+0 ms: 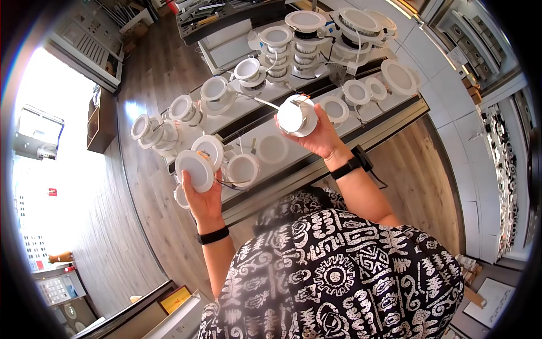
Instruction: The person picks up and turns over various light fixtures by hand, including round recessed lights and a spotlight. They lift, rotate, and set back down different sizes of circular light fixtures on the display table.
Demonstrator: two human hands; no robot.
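Observation:
A round white recessed downlight (195,170) with a flat pale face is gripped in my left hand (205,199), thumb along its edge. Just behind it another white downlight (208,149) overlaps it in this view. My right hand (323,135) is wrapped round a second downlight (293,116), turned with its white cylindrical body toward me and a cable (264,102) reaching left from it. Both held lights are over the near side of the display counter. Close to my left hand lies a round downlight (243,169) with a dark wire.
Stacks of downlights (305,48) stand along the back of the display counter (282,169). More round lights (182,107) line its left part, and a large panel light (399,77) leans at the right end. A wall display of small fittings (497,169) is at far right.

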